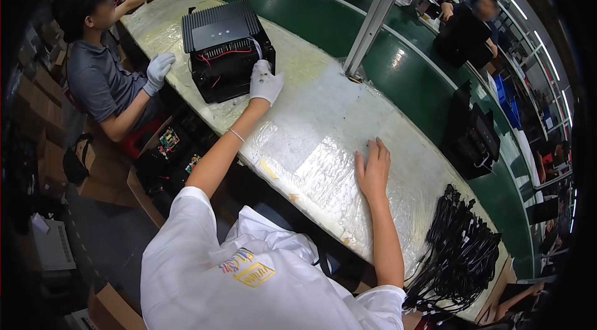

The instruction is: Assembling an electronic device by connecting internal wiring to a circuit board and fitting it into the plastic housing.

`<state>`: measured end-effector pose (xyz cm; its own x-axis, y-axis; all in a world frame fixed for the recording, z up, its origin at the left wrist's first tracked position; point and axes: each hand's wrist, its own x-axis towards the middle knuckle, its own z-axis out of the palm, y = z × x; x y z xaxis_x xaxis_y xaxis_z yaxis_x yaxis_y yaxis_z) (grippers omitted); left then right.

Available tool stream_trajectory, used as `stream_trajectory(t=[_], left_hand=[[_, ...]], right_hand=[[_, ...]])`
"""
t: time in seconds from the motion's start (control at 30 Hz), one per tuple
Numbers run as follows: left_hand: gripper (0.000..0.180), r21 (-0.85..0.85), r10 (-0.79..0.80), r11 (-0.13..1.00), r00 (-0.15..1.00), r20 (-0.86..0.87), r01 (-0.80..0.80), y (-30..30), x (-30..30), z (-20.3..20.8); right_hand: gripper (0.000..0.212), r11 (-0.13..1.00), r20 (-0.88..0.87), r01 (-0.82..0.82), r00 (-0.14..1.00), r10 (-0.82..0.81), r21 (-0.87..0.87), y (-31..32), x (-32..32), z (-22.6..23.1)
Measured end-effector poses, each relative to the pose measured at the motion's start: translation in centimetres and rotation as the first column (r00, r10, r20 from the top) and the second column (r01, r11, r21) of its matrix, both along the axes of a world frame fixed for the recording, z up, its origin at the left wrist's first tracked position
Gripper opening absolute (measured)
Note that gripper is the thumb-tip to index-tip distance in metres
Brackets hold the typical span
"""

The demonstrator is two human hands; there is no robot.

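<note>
A black electronic box (pixel 225 41) with a finned top sits on the table at the upper left, its near end showing red wires and a row of terminals. My left hand (pixel 267 84), in a white glove with dark smudges, grips the near right corner of this box, beside a white strip; its fingertips are partly hidden. Bare and ungloved, my right hand (pixel 374 171) lies on the plastic-covered tabletop, fingers stretched out and holding nothing.
A bundle of black cables (pixel 457 249) covers the table's right end. Beyond a metal post (pixel 379 16), a green conveyor (pixel 410 69) curves past, carrying another black box (pixel 472 137). At left sits a co-worker (pixel 106 75), one gloved hand at the table edge. A carton of circuit boards (pixel 168 146) stands below.
</note>
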<state>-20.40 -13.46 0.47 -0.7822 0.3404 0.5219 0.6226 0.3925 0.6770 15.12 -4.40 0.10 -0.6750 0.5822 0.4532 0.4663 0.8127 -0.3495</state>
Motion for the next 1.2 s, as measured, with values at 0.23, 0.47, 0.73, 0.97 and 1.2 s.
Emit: stream_trajectory(t=[0.23,0.47,0.73,0.97,1.2], left_hand=[[0.047,-0.069,-0.176,0.979,0.962,0.209,0.194,-2.3,7.0,1.9],[0.08,-0.032,-0.613,0.788,0.781,-0.117,0.614,-13.6,13.6,13.0],[0.046,0.502,-0.549,0.819,0.636,0.542,0.28,-12.0,3.1,9.7],[0.062,0.313,-0.592,0.796,0.56,0.58,0.518,-13.2,17.3,12.0],[0.067,0.221,-0.664,0.638,0.381,0.644,0.737,0.4,18.3,11.8]], right_hand=[[0.06,0.963,-0.156,-0.257,0.957,0.243,-0.076,-1.1,-3.6,-0.7],[0.066,0.727,-0.257,-0.61,0.793,0.553,-0.316,-3.5,-10.1,2.3],[0.039,0.81,-0.361,-0.438,0.882,0.303,-0.39,-5.6,-7.5,1.0],[0.077,0.84,-0.261,-0.238,0.958,0.119,-0.489,-13.6,9.0,1.8],[0.084,0.632,-0.128,-0.022,0.984,-0.123,-0.774,-8.5,12.9,0.1]])
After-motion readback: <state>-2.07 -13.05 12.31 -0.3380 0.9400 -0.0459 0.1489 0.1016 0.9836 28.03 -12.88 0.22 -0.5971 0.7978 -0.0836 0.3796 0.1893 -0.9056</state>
